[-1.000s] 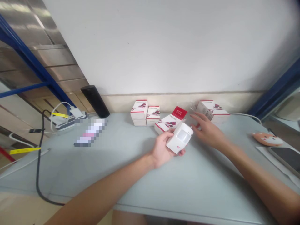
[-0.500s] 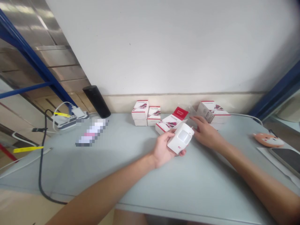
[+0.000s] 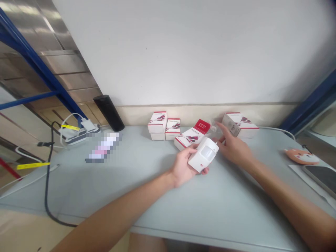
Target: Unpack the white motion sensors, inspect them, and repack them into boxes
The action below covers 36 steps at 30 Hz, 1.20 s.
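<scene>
1. The open box (image 3: 187,137) with a raised red flap lies on the grey table (image 3: 147,196) and serves as the landmark.
2. The white sensor (image 3: 203,155) is on the near side of the open box, a little to its right, tilted, with its window facing up.
3. The left hand (image 3: 183,168) is clamped on the sensor, thumb on one side and fingertips showing at the other.
4. The right hand (image 3: 233,145) is to the right of the open box, forefinger stretched out and apart from the digits below; whether it touches the clear plastic (image 3: 213,127), just beside the red flap, I cannot tell.
5. Left of the open box stand the closed boxes (image 3: 157,123); farther left is the black cylinder (image 3: 109,112).
6. Right of the open box, beyond the right hand, are more printed boxes (image 3: 245,127); well apart, farther right, is the orange animal-faced item (image 3: 301,156).
</scene>
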Each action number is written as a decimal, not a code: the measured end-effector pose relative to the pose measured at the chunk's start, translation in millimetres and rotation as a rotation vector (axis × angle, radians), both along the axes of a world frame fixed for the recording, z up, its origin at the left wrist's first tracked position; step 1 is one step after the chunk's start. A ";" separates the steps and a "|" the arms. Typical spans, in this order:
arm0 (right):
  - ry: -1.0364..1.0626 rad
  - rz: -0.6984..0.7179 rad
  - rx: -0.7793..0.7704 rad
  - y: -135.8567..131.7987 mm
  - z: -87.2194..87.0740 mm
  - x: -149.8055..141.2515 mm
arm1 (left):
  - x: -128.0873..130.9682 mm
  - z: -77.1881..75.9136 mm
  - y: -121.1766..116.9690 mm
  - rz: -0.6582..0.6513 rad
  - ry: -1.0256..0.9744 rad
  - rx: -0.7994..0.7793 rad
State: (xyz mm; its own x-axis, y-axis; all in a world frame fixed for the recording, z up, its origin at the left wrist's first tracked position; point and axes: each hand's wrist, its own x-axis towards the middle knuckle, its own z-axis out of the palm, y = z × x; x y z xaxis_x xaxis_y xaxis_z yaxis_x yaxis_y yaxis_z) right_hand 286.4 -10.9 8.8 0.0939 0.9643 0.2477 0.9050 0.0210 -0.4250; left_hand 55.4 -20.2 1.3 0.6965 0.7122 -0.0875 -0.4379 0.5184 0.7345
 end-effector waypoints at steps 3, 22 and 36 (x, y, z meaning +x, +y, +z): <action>-0.035 -0.012 0.019 0.6 0.3 1.3 | 0.1 -0.6 0.1 0.002 -0.007 -0.005; 0.061 -0.105 0.332 -0.6 3.4 -1.6 | 0.4 0.4 -1.1 0.015 -0.008 0.002; 0.161 -0.046 0.358 -2.4 9.0 -4.1 | 1.0 -1.9 -0.3 0.009 -0.019 0.019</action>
